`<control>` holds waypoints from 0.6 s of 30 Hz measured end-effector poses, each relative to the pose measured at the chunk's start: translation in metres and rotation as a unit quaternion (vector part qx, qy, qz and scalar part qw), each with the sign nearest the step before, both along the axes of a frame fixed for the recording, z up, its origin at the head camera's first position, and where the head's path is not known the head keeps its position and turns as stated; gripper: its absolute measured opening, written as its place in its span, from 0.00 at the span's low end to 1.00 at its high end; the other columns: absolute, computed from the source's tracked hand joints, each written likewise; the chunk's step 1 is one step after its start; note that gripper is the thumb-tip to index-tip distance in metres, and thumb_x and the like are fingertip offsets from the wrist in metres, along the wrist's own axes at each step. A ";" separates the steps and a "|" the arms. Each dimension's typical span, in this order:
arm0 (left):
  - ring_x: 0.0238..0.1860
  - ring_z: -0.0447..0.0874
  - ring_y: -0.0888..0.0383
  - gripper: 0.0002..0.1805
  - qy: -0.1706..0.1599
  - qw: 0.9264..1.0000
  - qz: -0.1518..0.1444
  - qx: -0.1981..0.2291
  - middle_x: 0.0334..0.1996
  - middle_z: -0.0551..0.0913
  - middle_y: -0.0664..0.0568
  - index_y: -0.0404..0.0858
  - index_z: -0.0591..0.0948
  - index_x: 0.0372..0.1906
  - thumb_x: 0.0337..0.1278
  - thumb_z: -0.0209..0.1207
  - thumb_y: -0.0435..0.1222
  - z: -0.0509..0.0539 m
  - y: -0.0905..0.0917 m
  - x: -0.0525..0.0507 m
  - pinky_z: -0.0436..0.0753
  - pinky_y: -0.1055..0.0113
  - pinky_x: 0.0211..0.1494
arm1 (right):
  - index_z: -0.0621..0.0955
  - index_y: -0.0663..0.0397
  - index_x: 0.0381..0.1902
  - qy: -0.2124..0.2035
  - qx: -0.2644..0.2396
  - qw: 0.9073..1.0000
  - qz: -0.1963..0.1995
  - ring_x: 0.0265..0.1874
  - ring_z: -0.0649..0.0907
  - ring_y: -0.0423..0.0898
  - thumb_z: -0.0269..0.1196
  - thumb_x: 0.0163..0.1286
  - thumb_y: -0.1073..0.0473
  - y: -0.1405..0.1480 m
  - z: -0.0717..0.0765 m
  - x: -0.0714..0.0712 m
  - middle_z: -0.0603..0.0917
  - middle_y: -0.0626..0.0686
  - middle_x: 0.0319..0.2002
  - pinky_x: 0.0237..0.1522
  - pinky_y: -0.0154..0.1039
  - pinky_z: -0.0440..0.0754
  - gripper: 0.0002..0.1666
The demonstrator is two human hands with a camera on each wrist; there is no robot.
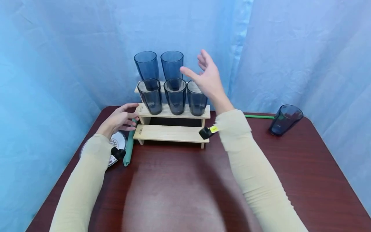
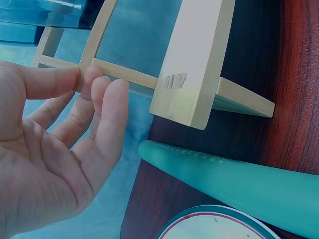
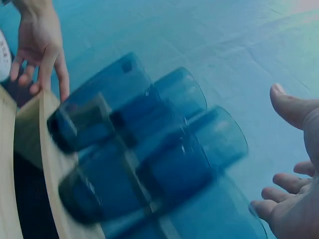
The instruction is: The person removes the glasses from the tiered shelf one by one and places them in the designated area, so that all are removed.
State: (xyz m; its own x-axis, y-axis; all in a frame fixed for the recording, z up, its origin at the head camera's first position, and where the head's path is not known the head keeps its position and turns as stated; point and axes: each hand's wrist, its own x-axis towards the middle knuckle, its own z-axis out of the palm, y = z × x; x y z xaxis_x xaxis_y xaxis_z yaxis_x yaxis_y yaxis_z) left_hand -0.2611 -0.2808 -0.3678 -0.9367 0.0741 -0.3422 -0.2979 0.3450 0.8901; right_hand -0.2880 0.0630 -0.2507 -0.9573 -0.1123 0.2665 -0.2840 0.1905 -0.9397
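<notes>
Between your two hands, as the head view shows, a wooden stand (image 1: 171,132) in three steps sits on the bench (image 1: 165,180). Your left hand (image 1: 116,118) pinches the left end of its middle shelf with thumb and fingers. Under your left wrist lie a green roll (image 1: 130,145) and, farther left, a white-faced disc (image 1: 118,140), partly covered by your sleeve. Your right hand (image 1: 207,75) is raised and empty, thumb apart from loosely spread fingers, above the rightmost of three front glasses (image 1: 175,101) on the middle shelf. Left of that hand, on the top shelf, stand two rear glasses (image 1: 172,64), the nearer one overlapping your thumb tip in view. Another glass (image 1: 285,120) stands well to the right of your right hand, beside a thin green strip (image 1: 259,116).

From the left wrist, your thumb and fingertips come together at a narrow wooden piece of the stand; the bottom shelf is just right of them, with the roll and the disc's edge lower right.

From the right wrist, your right hand's bare fingers are at the right, beside the blurred glasses; whether the lowest finger touches the nearest rim you cannot tell. Your left hand shows beyond them, at the shelf's far end.
</notes>
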 end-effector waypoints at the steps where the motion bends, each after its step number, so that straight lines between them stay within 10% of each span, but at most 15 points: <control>1: 0.37 0.84 0.49 0.34 -0.001 1.000 -0.003 -0.001 0.55 0.77 0.39 0.56 0.58 0.80 0.76 0.56 0.43 0.000 -0.001 0.000 0.87 0.57 0.45 | 0.50 0.41 0.83 -0.003 0.000 1.000 -0.002 0.74 0.61 0.37 0.75 0.61 0.42 -0.009 0.002 -0.002 0.59 0.44 0.78 0.72 0.33 0.60 0.63; 18: 0.35 0.83 0.51 0.33 -0.001 1.000 0.007 0.003 0.51 0.80 0.43 0.57 0.59 0.80 0.76 0.55 0.43 0.002 0.000 0.001 0.86 0.56 0.45 | 0.45 0.38 0.83 -0.068 0.109 0.990 -0.059 0.77 0.54 0.37 0.72 0.61 0.35 -0.068 0.007 -0.033 0.52 0.42 0.80 0.74 0.38 0.59 0.66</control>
State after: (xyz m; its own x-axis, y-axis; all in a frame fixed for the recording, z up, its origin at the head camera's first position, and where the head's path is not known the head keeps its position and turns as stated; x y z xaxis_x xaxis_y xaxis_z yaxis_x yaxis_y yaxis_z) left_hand -0.2597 -0.2806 -0.3656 -0.9367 0.0633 -0.3443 -0.3051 0.3346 0.8916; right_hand -0.3206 -0.0054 -0.2434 -0.9926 -0.0377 0.1156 -0.1208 0.4177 -0.9005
